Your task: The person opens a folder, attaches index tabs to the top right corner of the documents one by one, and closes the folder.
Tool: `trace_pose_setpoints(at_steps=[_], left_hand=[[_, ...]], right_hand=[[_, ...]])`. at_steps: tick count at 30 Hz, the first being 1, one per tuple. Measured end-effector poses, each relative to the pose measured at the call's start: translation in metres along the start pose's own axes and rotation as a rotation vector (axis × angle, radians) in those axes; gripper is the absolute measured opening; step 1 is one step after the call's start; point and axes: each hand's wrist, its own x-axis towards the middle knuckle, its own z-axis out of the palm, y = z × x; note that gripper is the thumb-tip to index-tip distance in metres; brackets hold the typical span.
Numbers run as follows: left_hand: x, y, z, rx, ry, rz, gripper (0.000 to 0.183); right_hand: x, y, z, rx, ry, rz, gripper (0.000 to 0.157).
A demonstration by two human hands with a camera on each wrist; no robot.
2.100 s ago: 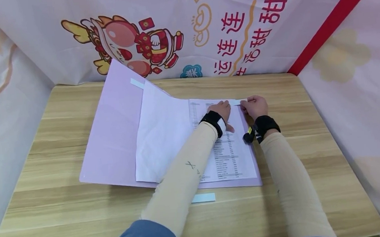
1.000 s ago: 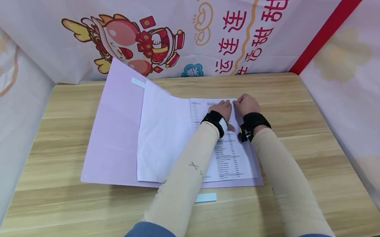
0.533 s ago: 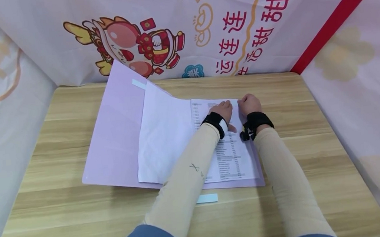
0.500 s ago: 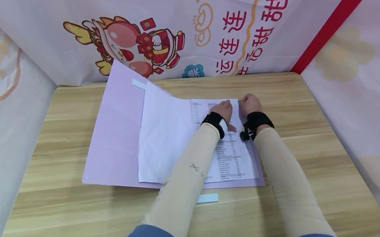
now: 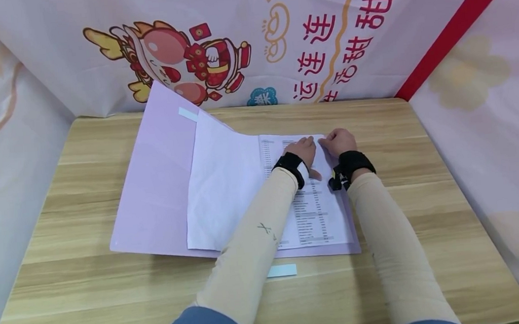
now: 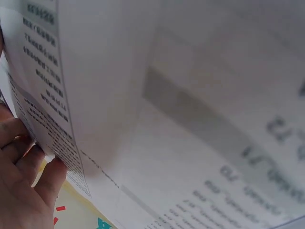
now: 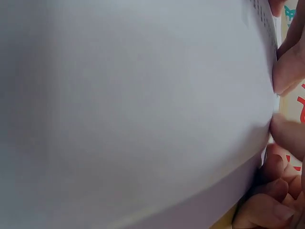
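A lilac folder (image 5: 152, 191) lies open, its left cover raised, with a printed sheet (image 5: 312, 229) on the right side and a blank white page (image 5: 220, 185) to the left. My left hand (image 5: 302, 152) rests on the printed sheet near its top edge, fingers extended and thumb out to the side. Beside it, my right hand (image 5: 339, 142) is at the sheet's upper right corner with thumb and forefinger together on a light blue strip, mostly hidden by the fingers. In the right wrist view the thumb (image 7: 286, 133) meets the paper's edge, other fingers curled below.
A second light blue strip (image 5: 282, 270) lies on the wooden table (image 5: 69, 299) in front of the folder, partly behind my left forearm. Another strip (image 5: 188, 113) sits on the raised cover at the blank page's top. A printed cloth (image 5: 346, 48) stands behind the table.
My right hand, holding the light blue strip out at the corner, has moved left and brought it down against the sheet, then slid back and forth along it. The left hand stays put.
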Motion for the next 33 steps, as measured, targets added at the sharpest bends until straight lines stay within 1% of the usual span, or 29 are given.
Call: trace_pose_setpoints(at_steps=[5,11,16,19,24,27,31,33], left_hand=[[-0.004,0.000,-0.003,0.002,0.019,0.001,0.101],[-0.011,0.002,-0.008,0.006,0.020,-0.001,0.103],[-0.014,0.003,-0.009,0.016,0.035,0.009,0.100],[-0.014,0.003,-0.009,0.020,0.048,0.006,0.099],[-0.009,0.003,-0.007,0.015,0.072,0.003,0.099],[-0.006,0.003,-0.006,0.013,0.065,0.005,0.098],[-0.004,0.003,-0.004,0.020,0.039,0.006,0.097],[-0.002,0.003,-0.003,0.022,0.037,0.008,0.097]], right_hand=[[-0.001,-0.001,-0.001,-0.008,-0.020,-0.008,0.031],[0.001,-0.001,-0.001,-0.011,-0.013,-0.022,0.025],[0.002,0.000,-0.002,-0.016,-0.024,-0.004,0.023],[0.003,0.000,-0.003,-0.021,-0.041,0.014,0.025],[0.004,-0.002,-0.002,-0.030,-0.049,0.041,0.033],[0.004,-0.003,-0.001,-0.049,-0.049,0.041,0.035],[0.004,-0.004,0.000,-0.064,-0.045,0.031,0.031],[0.003,-0.005,0.000,-0.068,-0.040,0.028,0.029]])
